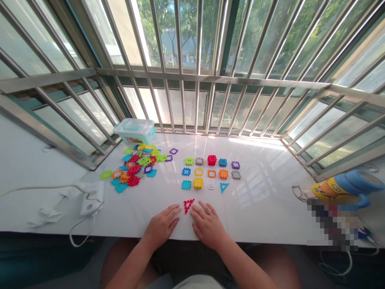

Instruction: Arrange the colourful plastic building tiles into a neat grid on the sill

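Left hand (161, 226): open and palm down on the sill, fingers slightly spread, holding nothing; fingertips just beside the left edge of the red triangular piece.

Right hand (207, 226): open and palm down, fingers spread, with no grip on anything; fingertips at the lower right edge of the piece, either touching or just apart (cannot tell).

Red triangular piece (188, 206): flat plastic frame lying between the 2 hands, tilted on the sill, 1 corner toward the person.

Arranged pieces (211, 172): 3 rows of coloured plastic pieces beyond the hands, 5 in the far row, 5 in the middle row, 4 in the near row, including a teal triangle (224, 187).

Loose pieces (136, 166): multicoloured heap, left of the rows and well apart from both hands.

Storage box (134, 131): clear plastic with a teal lid, in the far left corner behind the heap.

Power socket (92, 198): white, with a white cable (36, 187), at the left of the white sill (264, 212).

Blue-and-yellow cartoon container (339, 186): lying at the right, beside a pixelated patch (332, 224) whose contents cannot be made out.

Window bars (198, 100): steel, along the back and sides of the sill.
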A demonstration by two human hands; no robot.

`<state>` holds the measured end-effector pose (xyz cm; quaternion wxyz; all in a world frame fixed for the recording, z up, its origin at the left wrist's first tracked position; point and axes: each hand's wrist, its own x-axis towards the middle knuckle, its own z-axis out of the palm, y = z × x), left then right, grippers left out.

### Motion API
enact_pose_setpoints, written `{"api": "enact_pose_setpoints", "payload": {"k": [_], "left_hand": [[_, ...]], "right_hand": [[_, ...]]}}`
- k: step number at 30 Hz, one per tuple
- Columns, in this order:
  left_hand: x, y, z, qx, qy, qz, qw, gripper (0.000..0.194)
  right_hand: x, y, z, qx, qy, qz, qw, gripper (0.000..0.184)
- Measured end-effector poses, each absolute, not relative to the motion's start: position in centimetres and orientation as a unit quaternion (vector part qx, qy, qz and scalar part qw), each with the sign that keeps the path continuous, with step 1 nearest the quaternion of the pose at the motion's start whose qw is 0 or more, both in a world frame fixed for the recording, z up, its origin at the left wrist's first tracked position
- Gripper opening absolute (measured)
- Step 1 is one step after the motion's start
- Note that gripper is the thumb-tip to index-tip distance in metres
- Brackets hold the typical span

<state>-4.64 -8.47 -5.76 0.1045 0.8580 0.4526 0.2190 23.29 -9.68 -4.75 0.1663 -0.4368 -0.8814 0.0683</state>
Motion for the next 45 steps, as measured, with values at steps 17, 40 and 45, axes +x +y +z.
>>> {"api": "enact_pose_setpoints", "payload": {"k": [17, 40, 45], "left_hand": [[-4.6, -8.7, -5.7, 0.843, 0.472, 0.235, 0.109, 0.027], [-4.7, -8.7, -5.8, 0.834, 0.486, 0.229, 0.124, 0.027], [-4.7, -8.7, -5.8, 0.835, 0.482, 0.239, 0.114, 0.029]], "right_hand": [[28.5, -11.5, -4.7, -0.455, -0.875, 0.058, 0.156, 0.041], [36.4, -3.8, -6.6, -0.584, -0.795, -0.054, 0.153, 0.048], [36.8, -4.3, -7.0, -0.605, -0.773, -0.059, 0.182, 0.047]]}}
